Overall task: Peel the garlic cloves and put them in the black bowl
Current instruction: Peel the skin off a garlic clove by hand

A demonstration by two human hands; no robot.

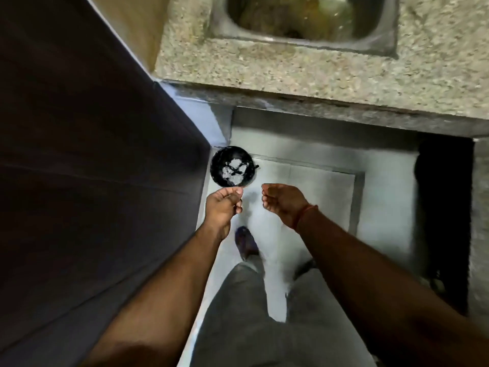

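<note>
One head-worn wide-angle view looks steeply down from standing height. Far, at the top of the frame, lie the speckled stone tabletop (330, 75) and its steel sink (304, 19); the pale tiled floor (304, 207) fills the middle, and both forearms reach in from the near edge.

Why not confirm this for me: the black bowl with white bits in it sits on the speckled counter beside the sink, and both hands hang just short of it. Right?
Wrong on one point. The head view shows the black bowl down on the floor by the dark wall panel, not on the speckled counter. The rest holds: white bits lie inside, and the left hand and right hand hang just short of it.
</note>
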